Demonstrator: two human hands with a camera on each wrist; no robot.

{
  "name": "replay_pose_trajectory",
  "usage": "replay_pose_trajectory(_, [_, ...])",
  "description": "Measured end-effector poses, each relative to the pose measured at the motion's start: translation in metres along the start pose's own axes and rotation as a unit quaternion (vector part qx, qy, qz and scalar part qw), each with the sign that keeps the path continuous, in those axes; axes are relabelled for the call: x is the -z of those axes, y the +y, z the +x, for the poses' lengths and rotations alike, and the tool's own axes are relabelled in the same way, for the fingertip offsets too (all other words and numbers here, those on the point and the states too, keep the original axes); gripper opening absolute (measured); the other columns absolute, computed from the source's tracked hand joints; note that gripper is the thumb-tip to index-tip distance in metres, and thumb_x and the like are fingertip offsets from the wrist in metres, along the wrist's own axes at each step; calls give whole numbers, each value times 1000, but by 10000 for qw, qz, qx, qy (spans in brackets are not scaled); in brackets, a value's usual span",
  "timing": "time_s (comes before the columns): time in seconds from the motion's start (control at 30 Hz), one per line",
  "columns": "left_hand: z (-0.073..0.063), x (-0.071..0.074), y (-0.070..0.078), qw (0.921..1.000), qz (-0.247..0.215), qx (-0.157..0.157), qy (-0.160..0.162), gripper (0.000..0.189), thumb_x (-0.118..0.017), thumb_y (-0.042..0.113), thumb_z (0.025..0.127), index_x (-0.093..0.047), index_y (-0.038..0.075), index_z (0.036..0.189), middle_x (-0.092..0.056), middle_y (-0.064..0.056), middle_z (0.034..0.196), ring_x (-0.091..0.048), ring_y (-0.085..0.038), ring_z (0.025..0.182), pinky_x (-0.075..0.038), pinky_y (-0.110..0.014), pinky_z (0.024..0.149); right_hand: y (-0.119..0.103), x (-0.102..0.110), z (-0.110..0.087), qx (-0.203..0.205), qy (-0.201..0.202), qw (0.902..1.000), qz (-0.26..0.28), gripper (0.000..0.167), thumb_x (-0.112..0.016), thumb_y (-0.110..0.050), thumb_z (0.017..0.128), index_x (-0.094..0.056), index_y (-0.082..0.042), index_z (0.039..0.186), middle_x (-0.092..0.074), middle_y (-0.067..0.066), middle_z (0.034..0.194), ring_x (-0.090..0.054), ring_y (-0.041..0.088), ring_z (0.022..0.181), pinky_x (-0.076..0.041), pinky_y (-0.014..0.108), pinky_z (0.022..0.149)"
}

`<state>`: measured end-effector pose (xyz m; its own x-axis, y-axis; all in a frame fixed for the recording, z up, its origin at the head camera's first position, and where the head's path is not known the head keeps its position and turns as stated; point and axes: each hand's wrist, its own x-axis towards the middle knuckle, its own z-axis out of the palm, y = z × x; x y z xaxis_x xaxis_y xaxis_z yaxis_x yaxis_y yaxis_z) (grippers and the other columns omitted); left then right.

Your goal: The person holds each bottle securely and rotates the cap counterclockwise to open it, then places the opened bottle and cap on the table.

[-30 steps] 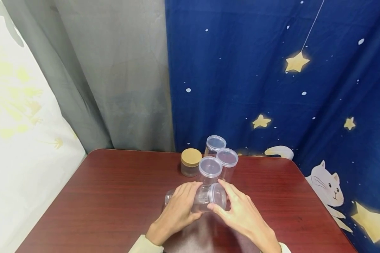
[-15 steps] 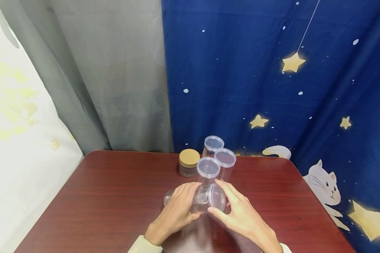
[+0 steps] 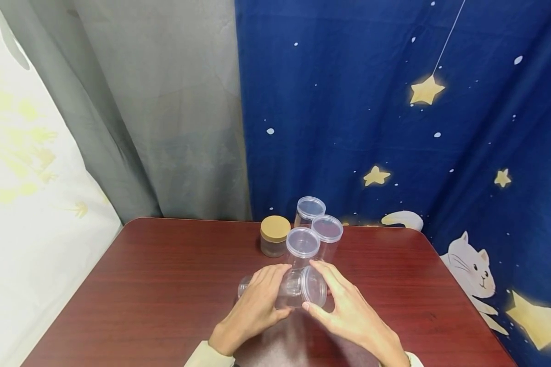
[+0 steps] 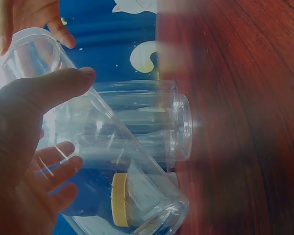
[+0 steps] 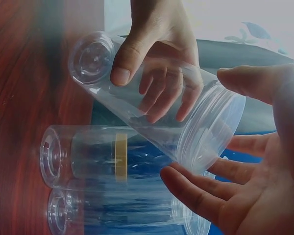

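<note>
A clear plastic jar (image 3: 290, 289) lies tilted on its side between my two hands, its narrow bottom to the left. My left hand (image 3: 259, 300) grips the body from the near side; in the right wrist view the curled fingers show through the clear wall. At the wide end sits a translucent screw lid (image 5: 214, 125). My right hand (image 3: 355, 308) holds that lid by its edge, thumb on one side and fingertips on the other. In the left wrist view the jar (image 4: 115, 142) slants above the table, its bottom end near the wood.
Close beyond my hands stand clear lidded jars, one in front (image 3: 303, 243), one to its right (image 3: 328, 229) and one behind (image 3: 310, 208). Left of them is a short jar with a tan lid (image 3: 275, 228). The red-brown table (image 3: 174, 285) backs onto a grey and blue curtain (image 3: 330, 127).
My right hand and the lid have shifted very slightly, the lid's face turning a little. My left hand keeps its grip, and the standing jars hold their places.
</note>
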<state>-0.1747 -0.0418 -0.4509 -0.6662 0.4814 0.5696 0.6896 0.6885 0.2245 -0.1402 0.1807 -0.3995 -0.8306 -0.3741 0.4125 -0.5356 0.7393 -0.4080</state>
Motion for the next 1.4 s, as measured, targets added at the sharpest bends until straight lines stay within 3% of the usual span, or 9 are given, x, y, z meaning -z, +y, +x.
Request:
replay_pose_trajectory(0.77, [-1, 3, -2, 9999, -132, -48, -15, 89, -91, 32, 63, -49, 7, 137, -59, -5, 130, -54, -20, 121, -44, -41, 104, 3, 2, 3, 717, -128, 9972, 167, 80, -81, -28, 76, -40, -23, 145, -47, -3, 144, -52, 14, 127, -48, 40, 101])
replay_pose_trajectory(1.17, [-2, 6, -3, 9997, -210, -62, -66, 87, -90, 32, 64, -49, 8, 137, -59, -4, 129, -54, -20, 121, -45, -41, 104, 6, 2, 4, 1162, -191, 9921, 435, 77, -79, -18, 73, -43, -19, 141, -44, 1, 146, -48, 16, 130, -33, 18, 110])
replay_pose_trajectory(1.4, [-4, 6, -4, 9999, -75, -105, 84, 88, -91, 32, 62, -50, 6, 136, -60, -5, 128, -55, -21, 120, -45, -42, 103, 4, 2, 4, 832, -133, 9957, 372, 84, -79, -40, 82, -35, -16, 150, -40, 1, 151, -49, 18, 131, -43, 32, 106])
